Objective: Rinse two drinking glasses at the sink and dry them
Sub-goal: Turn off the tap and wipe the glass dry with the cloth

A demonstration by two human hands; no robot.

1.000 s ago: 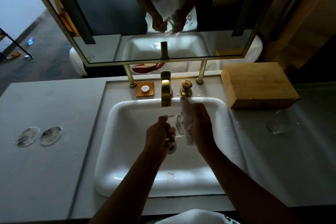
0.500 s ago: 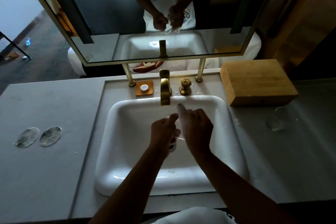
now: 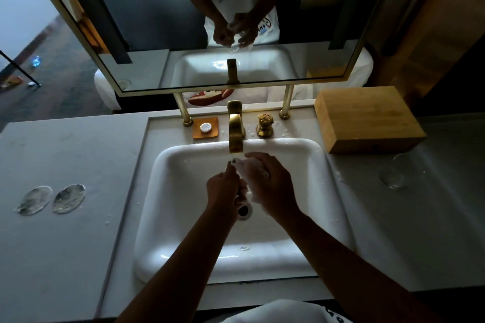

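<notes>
Over the white sink [image 3: 183,191], just below the gold tap [image 3: 235,134], my two hands meet around a clear drinking glass [image 3: 243,193], which they mostly hide. My left hand [image 3: 224,189] grips the glass from the left. Curled over its top and right side is my right hand [image 3: 271,183], pressing a white cloth [image 3: 248,165] against it. A second clear glass [image 3: 393,176] stands alone on the grey counter to the right of the sink. I see no water running from the tap.
A wooden box [image 3: 367,118] sits at the back right, close to the second glass. Behind the sink are a gold tap handle [image 3: 265,126] and an orange dish with a white soap [image 3: 205,128]. Two round glass discs [image 3: 52,199] lie on the left counter.
Both hands and the glass have moved up closer to the tap. The right hand has closed over the glass, and the cloth, which hung loose, is now bunched under it.
</notes>
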